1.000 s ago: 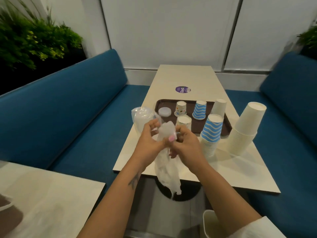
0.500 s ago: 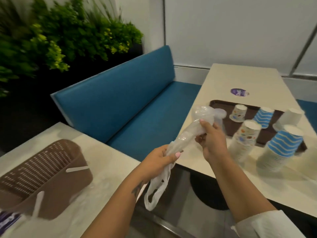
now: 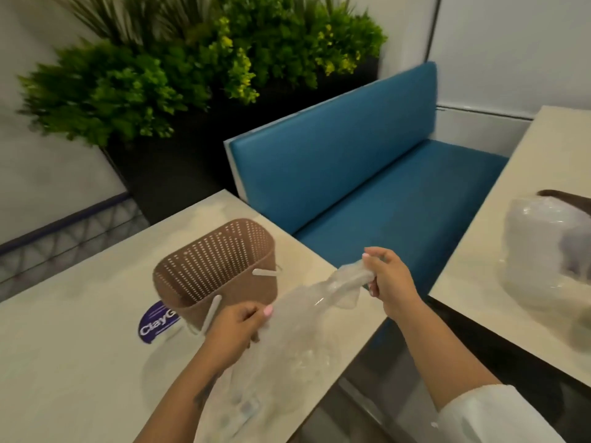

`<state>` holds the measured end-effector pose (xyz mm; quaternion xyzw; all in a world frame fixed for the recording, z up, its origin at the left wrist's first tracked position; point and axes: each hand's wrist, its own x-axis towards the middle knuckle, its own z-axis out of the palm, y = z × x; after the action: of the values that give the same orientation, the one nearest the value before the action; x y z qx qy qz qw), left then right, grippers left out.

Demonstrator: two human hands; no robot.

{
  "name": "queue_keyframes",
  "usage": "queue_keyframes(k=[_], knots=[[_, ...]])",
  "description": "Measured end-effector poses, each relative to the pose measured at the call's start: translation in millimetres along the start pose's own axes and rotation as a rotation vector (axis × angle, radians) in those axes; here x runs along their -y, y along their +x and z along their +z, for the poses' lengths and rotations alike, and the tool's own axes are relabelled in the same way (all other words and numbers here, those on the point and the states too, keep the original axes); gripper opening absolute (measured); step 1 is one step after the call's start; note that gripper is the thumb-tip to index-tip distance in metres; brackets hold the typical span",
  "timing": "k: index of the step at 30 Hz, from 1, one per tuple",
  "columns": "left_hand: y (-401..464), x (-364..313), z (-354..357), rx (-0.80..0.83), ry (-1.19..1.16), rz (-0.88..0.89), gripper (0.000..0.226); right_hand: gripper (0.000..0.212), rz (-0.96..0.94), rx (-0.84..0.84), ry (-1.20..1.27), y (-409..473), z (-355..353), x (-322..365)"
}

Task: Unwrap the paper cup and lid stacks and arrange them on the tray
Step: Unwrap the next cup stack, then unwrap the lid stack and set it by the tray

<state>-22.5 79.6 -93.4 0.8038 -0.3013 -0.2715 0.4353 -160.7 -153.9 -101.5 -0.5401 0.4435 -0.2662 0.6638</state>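
An empty clear plastic wrapper [image 3: 307,311] stretches between both hands above the near-left table. My left hand [image 3: 238,327] grips its lower part beside a brown perforated basket [image 3: 217,273]. My right hand [image 3: 388,279] pinches its upper, twisted end over the gap between the tables. A wrapped stack of clear lids [image 3: 547,247] stands on the right table, blurred. Only a dark corner of the tray [image 3: 566,197] shows behind it. The paper cups are out of view.
The near-left table [image 3: 80,362] carries a purple round sticker [image 3: 156,321] by the basket. A blue bench [image 3: 367,174] runs between the two tables. Green plants [image 3: 179,65] in a dark planter stand behind it. The right table's [image 3: 486,270] edge is close to my right hand.
My view has swung left from the cup table to the basket table. Both hands carried the empty wrapper leftward, and my left hand is now right beside the basket.
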Motion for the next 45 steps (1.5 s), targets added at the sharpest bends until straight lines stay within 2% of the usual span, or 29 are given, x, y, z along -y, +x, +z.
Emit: queue_keyframes(k=[5,9,11,13,15,18,20,22,25,28,30,32,35,45], knots=[[-14,64,-10,-0.214,0.167,-0.115,0.002,0.013,0.009,0.094,-0.266,-2,49,-42],[-19,95,-8,-0.301,0.442,-0.193,0.015,0.011,0.041,0.105,-0.43,2,77,-73],[-22,98,0,-0.338,0.53,-0.137,0.034,0.016,0.07,0.136,-0.498,5,85,-87],[-24,98,12,-0.229,0.632,-0.026,0.05,0.021,0.107,0.164,-0.569,5,91,-98],[-24,101,24,0.037,0.828,0.031,0.058,0.031,0.097,0.181,-0.66,6,95,-106],[-19,119,38,0.324,1.001,-0.039,0.061,0.048,0.053,0.197,-0.829,3,98,-109],[-14,126,43,0.384,1.064,-0.097,0.063,0.057,0.028,0.208,-0.89,0,99,-106],[-10,125,43,0.37,1.102,-0.111,0.06,0.063,0.004,0.221,-0.904,-2,99,-103],[-3,111,41,0.188,1.062,-0.043,0.046,0.067,-0.027,0.239,-0.896,-5,99,-95],[3,97,35,-0.126,0.781,0.198,0.02,0.059,-0.079,0.2,-0.834,-8,99,-83],[7,85,32,-0.226,0.638,0.291,0.02,0.051,-0.121,0.181,-0.768,-10,96,-73],[14,68,33,-0.233,0.584,0.336,0.03,0.043,-0.165,0.162,-0.718,-14,91,-61],[25,39,40,-0.273,0.538,0.399,0.029,0.034,-0.242,0.106,-0.649,-19,77,-42],[51,-49,110,-0.135,0.348,0.544,0.033,0.023,-0.412,-0.155,-0.536,-36,-15,17]])
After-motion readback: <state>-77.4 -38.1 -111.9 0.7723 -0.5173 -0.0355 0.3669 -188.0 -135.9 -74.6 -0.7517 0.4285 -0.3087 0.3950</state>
